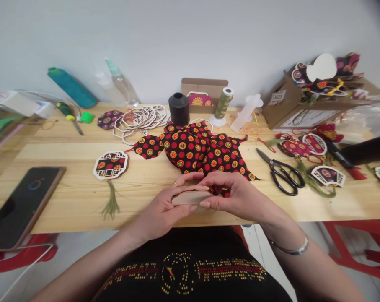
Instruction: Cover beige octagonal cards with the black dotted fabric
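Note:
A small pale flat piece with a curved edge [188,198] is pinched between my two hands near the table's front edge. My left hand [164,205] grips its left side, thumb along the near face. On the right side, the thumb and fingers of my right hand [233,195] close on it. Its far side is mostly hidden by my fingers. Just beyond lies a crumpled black cloth with red and yellow flower dots [192,147]. To the left rests a finished-looking octagonal ornament [111,165] with a green tassel [110,205].
Black scissors [284,174] lie open on the right, near several tasselled ornaments [326,176] and a filled cardboard box [303,100]. At the back stand a black thread cone [179,109] and a green spool [223,105]. White cut-out frames [146,119] and a phone [23,205] are left.

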### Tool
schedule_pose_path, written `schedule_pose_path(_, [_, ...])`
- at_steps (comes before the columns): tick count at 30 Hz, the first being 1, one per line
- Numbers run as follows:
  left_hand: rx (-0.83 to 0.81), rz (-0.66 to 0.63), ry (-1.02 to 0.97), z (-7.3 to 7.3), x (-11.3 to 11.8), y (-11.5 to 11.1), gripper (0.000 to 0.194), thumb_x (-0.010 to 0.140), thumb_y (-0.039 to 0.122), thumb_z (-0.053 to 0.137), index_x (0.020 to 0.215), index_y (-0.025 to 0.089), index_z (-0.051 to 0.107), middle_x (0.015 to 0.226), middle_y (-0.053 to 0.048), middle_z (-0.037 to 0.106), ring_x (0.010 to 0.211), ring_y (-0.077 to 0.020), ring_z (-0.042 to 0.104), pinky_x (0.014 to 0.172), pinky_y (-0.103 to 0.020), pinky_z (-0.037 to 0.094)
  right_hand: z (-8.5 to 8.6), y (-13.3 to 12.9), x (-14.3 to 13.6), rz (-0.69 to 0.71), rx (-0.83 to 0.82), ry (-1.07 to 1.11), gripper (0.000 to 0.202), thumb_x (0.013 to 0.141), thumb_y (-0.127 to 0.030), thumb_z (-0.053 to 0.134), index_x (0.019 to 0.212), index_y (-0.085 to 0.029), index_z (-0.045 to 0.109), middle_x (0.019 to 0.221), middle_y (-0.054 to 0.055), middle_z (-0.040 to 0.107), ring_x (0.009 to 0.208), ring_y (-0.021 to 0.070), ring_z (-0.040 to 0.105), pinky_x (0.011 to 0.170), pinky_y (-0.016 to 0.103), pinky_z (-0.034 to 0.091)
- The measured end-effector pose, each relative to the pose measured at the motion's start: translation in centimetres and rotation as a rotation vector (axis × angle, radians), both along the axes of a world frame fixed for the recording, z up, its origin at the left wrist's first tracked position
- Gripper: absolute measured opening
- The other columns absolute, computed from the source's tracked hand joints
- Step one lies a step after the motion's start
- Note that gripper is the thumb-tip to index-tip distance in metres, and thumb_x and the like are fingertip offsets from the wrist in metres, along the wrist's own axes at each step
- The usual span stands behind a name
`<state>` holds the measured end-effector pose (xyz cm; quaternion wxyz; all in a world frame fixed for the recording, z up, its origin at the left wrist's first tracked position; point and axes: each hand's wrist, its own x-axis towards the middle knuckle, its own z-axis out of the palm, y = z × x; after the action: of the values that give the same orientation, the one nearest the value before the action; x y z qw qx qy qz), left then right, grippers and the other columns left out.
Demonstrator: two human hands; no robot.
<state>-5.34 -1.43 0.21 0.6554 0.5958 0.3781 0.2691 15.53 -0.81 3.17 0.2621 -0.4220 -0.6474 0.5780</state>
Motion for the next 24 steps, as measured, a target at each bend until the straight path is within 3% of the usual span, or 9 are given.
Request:
schedule_pose_path(7, [-0.037, -0.054, 0.000, 0.0, 0.0, -0.1, 0.039, 0.085, 0.025, 0.061, 0.121, 0.040, 0.061, 0.143, 0.004, 0.047, 0.133, -0.0223, 0.039, 0.111, -0.041, 0.028, -0.3, 0.1, -0.3, 0.092, -0.102, 0.000, 0.029, 0.085, -0.033, 0.063, 0.110, -0.021, 0.071, 0.092, 0.003, 0.073, 0.075, 0.0138, 0.060, 0.068, 0.028, 0.047])
schedule_pose_path(12, [-0.176, -0.029, -0.054, 0.2, 0.2, 0.0, 0.049, 0.081, 0.018, 0.065, 0.125, 0.039, 0.058, 0.137, 0.004, 0.056, 0.124, -0.0196, 0.050, 0.106, -0.036, 0.036, -1.0, 0.2, -0.1, 0.076, -0.131, -0.072, 0.026, 0.084, -0.037, 0.063, 0.099, -0.019, 0.074, 0.081, 0.002, 0.071, 0.068, 0.0123, 0.057, 0.059, 0.025, 0.045])
schedule_pose_path(18, [-0.392, -0.059, -0.162, -0.1, 0.4, 0.3, 0.057, 0.076, 0.014, 0.069, 0.127, 0.036, 0.057, 0.124, 0.001, 0.065, 0.107, -0.0176, 0.061, 0.094, -0.031, 0.044, -1.0, 0.6, -0.1, 0.117, -0.166, 0.023, 0.019, 0.084, -0.029, 0.063, 0.093, -0.016, 0.074, 0.104, 0.006, 0.070, 0.075, 0.0113, 0.058, 0.064, 0.024, 0.047])
schedule_pose_path(24, [-0.549, -0.025, -0.229, -0.3, 0.7, 0.6, 0.060, 0.068, 0.005, 0.070, 0.122, 0.029, 0.061, 0.102, 0.001, 0.072, 0.097, -0.0170, 0.063, 0.092, -0.033, 0.043, -1.5, 0.8, -0.3, 0.135, -0.157, -0.043, 0.023, 0.083, -0.031, 0.062, 0.088, -0.012, 0.074, 0.078, 0.004, 0.068, 0.063, 0.0099, 0.052, 0.054, 0.023, 0.041])
